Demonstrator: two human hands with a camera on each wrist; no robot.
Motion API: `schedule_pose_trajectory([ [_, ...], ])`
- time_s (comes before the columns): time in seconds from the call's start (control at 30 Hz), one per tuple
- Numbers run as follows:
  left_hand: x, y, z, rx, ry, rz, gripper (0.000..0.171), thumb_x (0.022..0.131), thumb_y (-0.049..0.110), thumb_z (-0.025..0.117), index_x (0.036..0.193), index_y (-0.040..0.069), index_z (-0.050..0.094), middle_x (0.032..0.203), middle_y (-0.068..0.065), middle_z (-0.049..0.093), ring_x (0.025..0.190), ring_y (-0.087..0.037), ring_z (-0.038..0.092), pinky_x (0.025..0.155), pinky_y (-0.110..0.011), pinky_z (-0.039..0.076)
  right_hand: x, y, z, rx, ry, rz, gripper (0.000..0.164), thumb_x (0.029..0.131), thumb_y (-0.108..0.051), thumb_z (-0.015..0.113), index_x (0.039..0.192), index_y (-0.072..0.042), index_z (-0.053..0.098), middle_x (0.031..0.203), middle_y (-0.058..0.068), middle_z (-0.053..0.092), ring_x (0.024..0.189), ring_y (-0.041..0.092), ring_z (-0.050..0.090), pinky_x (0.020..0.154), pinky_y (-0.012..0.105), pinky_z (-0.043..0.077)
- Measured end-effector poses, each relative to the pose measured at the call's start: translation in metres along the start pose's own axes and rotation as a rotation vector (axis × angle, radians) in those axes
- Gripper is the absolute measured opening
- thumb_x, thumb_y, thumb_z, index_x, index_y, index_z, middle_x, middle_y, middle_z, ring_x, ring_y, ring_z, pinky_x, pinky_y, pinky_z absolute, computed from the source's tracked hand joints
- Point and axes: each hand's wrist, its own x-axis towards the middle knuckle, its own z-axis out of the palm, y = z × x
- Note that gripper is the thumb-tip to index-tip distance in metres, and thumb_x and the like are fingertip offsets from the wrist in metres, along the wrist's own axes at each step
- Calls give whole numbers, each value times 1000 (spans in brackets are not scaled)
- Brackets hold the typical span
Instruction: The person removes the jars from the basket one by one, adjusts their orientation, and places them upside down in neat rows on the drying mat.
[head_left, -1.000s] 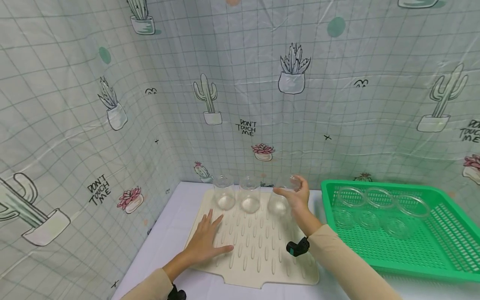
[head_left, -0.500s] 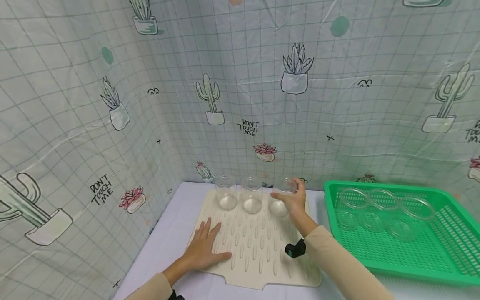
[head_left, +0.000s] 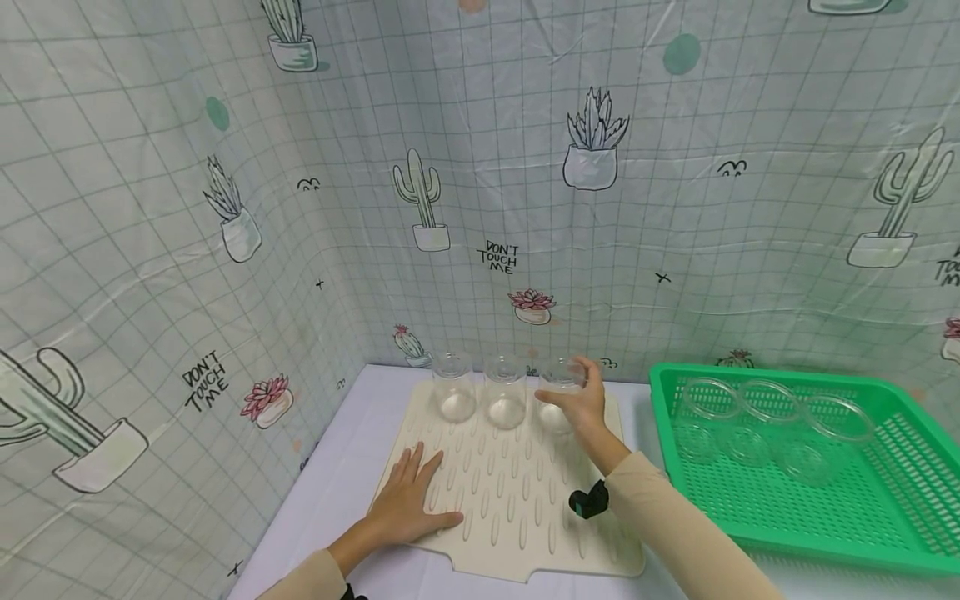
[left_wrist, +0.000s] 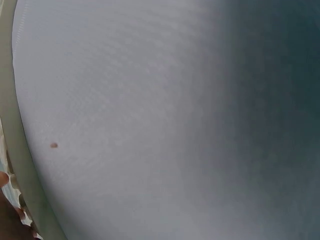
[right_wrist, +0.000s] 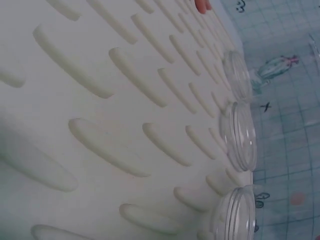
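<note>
My right hand (head_left: 585, 408) grips a clear jar (head_left: 553, 417) at the back right of a beige ridged mat (head_left: 502, 533). Thumb and fingers lie around its upper part and hide some of its side. To its left, two similar jars, a middle jar (head_left: 506, 404) and a left jar (head_left: 455, 400), stand in a row. The right wrist view shows the ridged rims of the jars, including the middle jar (right_wrist: 241, 135), down at the mat. My left hand (head_left: 408, 504) rests on the mat's left side, fingers spread, holding nothing.
A green slotted basket (head_left: 750, 533) stands to the right, with three clear jars (head_left: 768, 400) in its back part. Behind the mat hangs a cactus-print curtain (head_left: 480, 200). A white cloth (left_wrist: 125, 125) covers the table around the mat.
The jar in my right hand has gone from tilted to upright and shifted slightly left, into line with the other two. My left hand has slid a little toward me on the mat.
</note>
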Motion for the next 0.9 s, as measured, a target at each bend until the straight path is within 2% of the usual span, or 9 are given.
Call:
schedule_pose_trajectory([
  [0.37,1,5,-2,1,11,26,97,74,66,60,145,9,27,150,-24,8,135,-44,5,106,-58,12,1,0,-3,-74,-39,-40,90,60,-11,87,134,-15,36,139,8,37,131,30,28,102,46,32],
  [0.53,1,7,-4,11,-6,3,98,73,69,58,146,11,26,151,-22,7,136,-42,3,107,-56,11,1,-4,-4,-109,-70,-47,94,61,-12,86,137,-12,32,139,11,37,130,31,28,102,49,30],
  [0.7,2,6,-3,22,-21,-4,99,73,71,56,146,12,25,151,-22,6,136,-42,2,108,-55,9,0,-8,-6,-149,-103,-30,98,60,-13,86,140,-14,28,145,11,29,132,32,25,103,51,28],
  [0.9,1,4,-3,16,-18,-12,99,72,70,57,146,11,26,151,-22,7,136,-42,3,107,-56,10,-2,-20,-10,-152,-132,-71,103,63,-12,85,143,-13,20,147,11,25,135,30,21,104,49,27],
])
